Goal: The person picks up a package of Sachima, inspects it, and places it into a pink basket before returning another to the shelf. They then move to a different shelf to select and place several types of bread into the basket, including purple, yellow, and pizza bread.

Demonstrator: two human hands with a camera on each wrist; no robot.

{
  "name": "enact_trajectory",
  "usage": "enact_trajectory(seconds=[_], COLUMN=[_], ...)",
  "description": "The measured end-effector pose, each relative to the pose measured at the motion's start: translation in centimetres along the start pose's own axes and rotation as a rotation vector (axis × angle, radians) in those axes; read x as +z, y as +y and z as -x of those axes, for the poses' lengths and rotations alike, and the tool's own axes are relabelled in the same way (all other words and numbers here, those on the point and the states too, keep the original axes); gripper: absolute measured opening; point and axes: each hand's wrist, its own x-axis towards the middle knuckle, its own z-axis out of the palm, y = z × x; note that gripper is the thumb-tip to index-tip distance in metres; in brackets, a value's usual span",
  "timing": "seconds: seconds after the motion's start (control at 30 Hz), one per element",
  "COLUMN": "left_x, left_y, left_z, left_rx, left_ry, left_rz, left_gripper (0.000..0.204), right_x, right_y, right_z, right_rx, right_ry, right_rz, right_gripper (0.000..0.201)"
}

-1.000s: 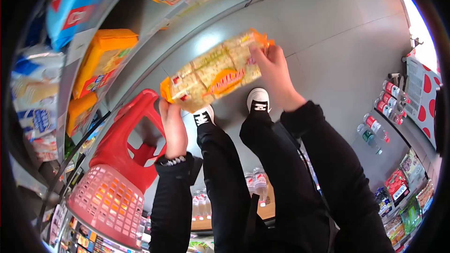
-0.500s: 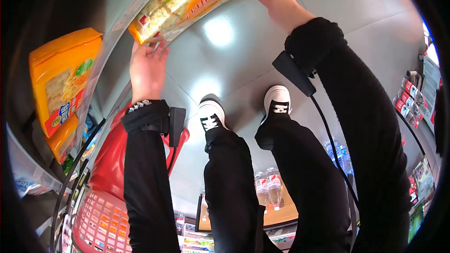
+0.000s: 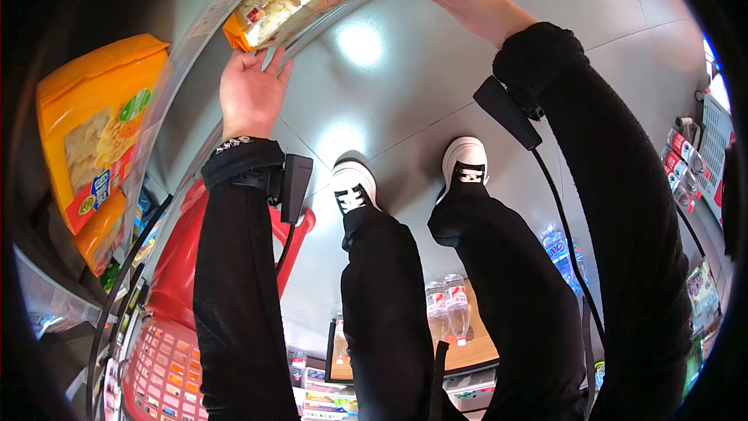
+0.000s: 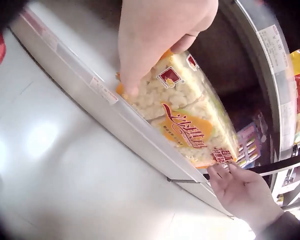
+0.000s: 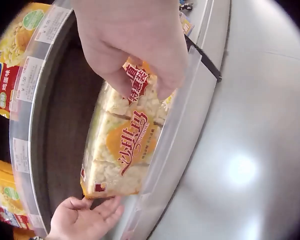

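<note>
A clear-wrapped pack of sachima (image 3: 304, 0) with orange ends lies on a low shelf, right behind its clear front lip (image 5: 182, 120). At its left end my left hand (image 3: 253, 93) faces palm up, its loosely extended fingers at the orange edge. My right hand (image 3: 471, 0) is at the other end, its thumb stretched out. In the right wrist view, the right hand (image 5: 135, 45) has thumb and fingers on either side of the pack's end, without curling round it. The left wrist view shows the right hand's fingertips (image 4: 225, 170) at the pack's corner.
Orange bags of sachima (image 3: 101, 132) stand on a higher shelf at left. Price labels (image 5: 30, 80) line that shelf's edge. A red plastic stool (image 3: 175, 265) and a pink basket (image 3: 164, 366) are at lower left. Water bottles (image 3: 448, 308) stand behind the legs.
The pack has moved from in front of the person, held at both ends, up and forward onto the low shelf. Both hands moved with it, and their fingers have loosened.
</note>
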Motion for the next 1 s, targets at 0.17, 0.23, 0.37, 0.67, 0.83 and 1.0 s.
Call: enact_trajectory(seconds=[0.17,0.23,0.37,0.67,0.83,1.0], left_x=[0.0,-0.1,-0.3,-4.4,-4.6,-3.8], left_y=[0.8,1.0,0.7,-5.3,-7.2,-5.3], left_z=[1.5,2.0,2.7,13.2,24.9,34.5], left_rx=[-0.011,-0.056,-0.055,-0.225,-0.316,-0.073], left_ry=[0.011,-0.02,-0.013,0.048,0.116,0.261], left_rz=[-0.042,-0.15,-0.177,-0.175,-0.071,-0.04], left_gripper=[0.055,0.054,0.054,0.038,0.033,0.026], right_x=[0.9,1.7,2.1,8.5,15.7,21.8], right_y=[-1.5,-3.5,-1.9,-1.7,-3.1,-8.2], right_z=[1.6,2.5,2.0,13.2,23.7,30.2], right_rx=[-0.023,0.086,0.318,0.479,0.57,0.463], right_ry=[0.045,0.039,0.156,-0.209,-0.421,-0.407], right_rz=[0.268,0.162,0.114,0.579,0.537,0.296], right_gripper=[0.066,0.07,0.064,0.031,0.02,0.016])
